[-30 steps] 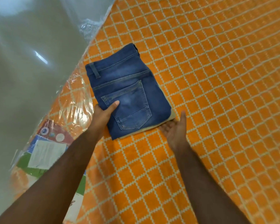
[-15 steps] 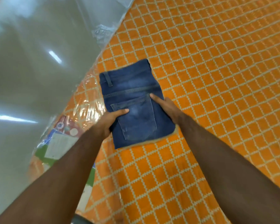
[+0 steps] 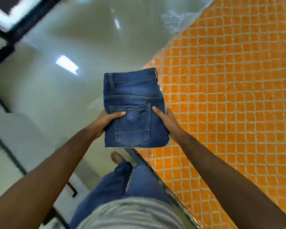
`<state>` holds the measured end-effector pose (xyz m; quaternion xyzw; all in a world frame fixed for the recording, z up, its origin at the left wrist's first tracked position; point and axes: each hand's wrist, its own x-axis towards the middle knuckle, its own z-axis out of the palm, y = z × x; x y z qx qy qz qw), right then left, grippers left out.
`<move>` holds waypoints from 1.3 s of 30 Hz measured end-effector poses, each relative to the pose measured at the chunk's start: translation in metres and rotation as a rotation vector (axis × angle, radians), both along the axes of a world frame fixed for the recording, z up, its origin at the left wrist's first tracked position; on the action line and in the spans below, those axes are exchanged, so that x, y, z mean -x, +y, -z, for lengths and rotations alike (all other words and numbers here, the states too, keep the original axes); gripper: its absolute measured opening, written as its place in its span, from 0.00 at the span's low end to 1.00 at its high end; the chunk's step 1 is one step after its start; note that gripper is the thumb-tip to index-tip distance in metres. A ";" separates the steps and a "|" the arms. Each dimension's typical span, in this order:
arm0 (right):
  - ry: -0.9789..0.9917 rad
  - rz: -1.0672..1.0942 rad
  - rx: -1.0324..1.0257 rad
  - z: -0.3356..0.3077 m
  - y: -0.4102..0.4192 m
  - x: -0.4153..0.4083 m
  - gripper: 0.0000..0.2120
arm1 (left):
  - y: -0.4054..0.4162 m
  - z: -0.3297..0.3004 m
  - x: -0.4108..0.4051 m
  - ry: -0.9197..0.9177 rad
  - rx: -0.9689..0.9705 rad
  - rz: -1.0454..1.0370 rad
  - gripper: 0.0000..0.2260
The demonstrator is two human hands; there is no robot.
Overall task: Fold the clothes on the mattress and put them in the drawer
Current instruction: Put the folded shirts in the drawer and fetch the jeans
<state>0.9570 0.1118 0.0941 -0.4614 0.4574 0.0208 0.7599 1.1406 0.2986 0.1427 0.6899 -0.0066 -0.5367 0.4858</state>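
- Hands, two: left hand (image 3: 104, 120) and right hand (image 3: 168, 123) each grip a side of one folded pair of jeans (image 3: 133, 109), thumbs on top, fingers hidden beneath.
- Jeans held in the air over the mattress edge.
- One orange mattress (image 3: 229, 96) at right, shiny floor (image 3: 64, 100) at left.
- Person's legs and one bare foot (image 3: 116, 157) below.

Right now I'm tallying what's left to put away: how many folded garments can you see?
1: the folded jeans, held off the mattress between the left hand and right hand. The view is blurred and shows only part of the mattress, so others may lie out of sight.
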 end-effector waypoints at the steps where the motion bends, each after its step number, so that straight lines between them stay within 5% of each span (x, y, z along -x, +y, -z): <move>1: -0.024 -0.038 0.003 -0.013 0.010 -0.014 0.20 | 0.015 -0.015 -0.007 -0.021 0.006 -0.046 0.22; 5: -0.066 -0.195 0.029 -0.060 0.051 -0.066 0.15 | 0.082 -0.054 -0.022 -0.072 0.030 -0.227 0.23; 13: -0.034 -0.801 0.181 -0.125 0.206 -0.218 0.27 | 0.281 -0.107 -0.028 -0.186 0.125 -0.852 0.25; 16: -0.089 -1.019 0.239 -0.137 0.279 -0.266 0.31 | 0.344 -0.110 -0.020 -0.206 0.144 -1.117 0.33; 21: -0.178 -1.388 0.355 -0.164 0.409 -0.348 0.39 | 0.428 -0.107 -0.012 -0.258 0.246 -1.463 0.21; 24: -0.231 -1.563 0.387 -0.170 0.480 -0.393 0.30 | 0.462 -0.099 -0.016 -0.276 0.283 -1.635 0.22; 31: -0.191 -1.895 0.528 -0.126 0.598 -0.485 0.41 | 0.511 -0.050 -0.066 -0.174 0.273 -1.943 0.21; 39: -0.120 -2.130 0.589 -0.041 0.654 -0.559 0.34 | 0.522 0.025 -0.125 -0.016 0.159 -2.147 0.21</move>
